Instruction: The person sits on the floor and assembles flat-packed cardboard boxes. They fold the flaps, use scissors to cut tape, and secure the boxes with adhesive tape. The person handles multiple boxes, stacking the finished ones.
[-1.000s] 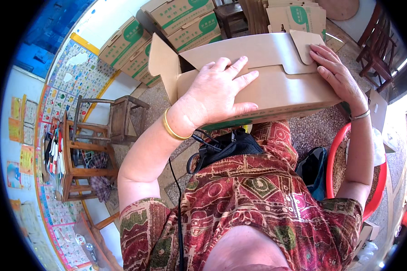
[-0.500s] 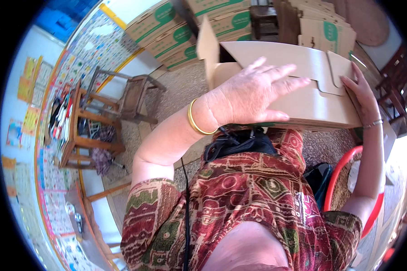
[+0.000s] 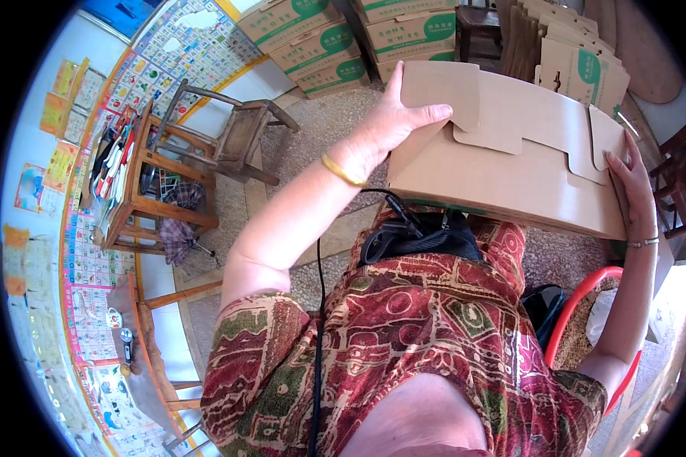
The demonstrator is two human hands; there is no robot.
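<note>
A brown cardboard box (image 3: 526, 171) is in front of my waist, its interlocking flaps folded over on the side facing me. My left hand (image 3: 404, 114) holds the box's left end, thumb lying on the left end flap (image 3: 461, 95) and the other fingers along the outer side, partly hidden. At the opposite end, my right hand (image 3: 633, 179) grips the side, with fingertips over the edge of the right end flap (image 3: 606, 145). A tongue of cardboard (image 3: 488, 141) overlaps the long flap near the left end.
Closed boxes (image 3: 312, 46) stand stacked at the back, beside flat cardboard sheets (image 3: 583, 72) on the right. A wooden chair (image 3: 240, 137) and a wooden stand (image 3: 168, 202) with papers are to the left. A red-rimmed basin (image 3: 575, 308) of grain sits beside my right arm.
My left hand has moved left, from over the flaps to the box's left end. The left end flap, upright before, now lies folded down. My right hand stays on the right end.
</note>
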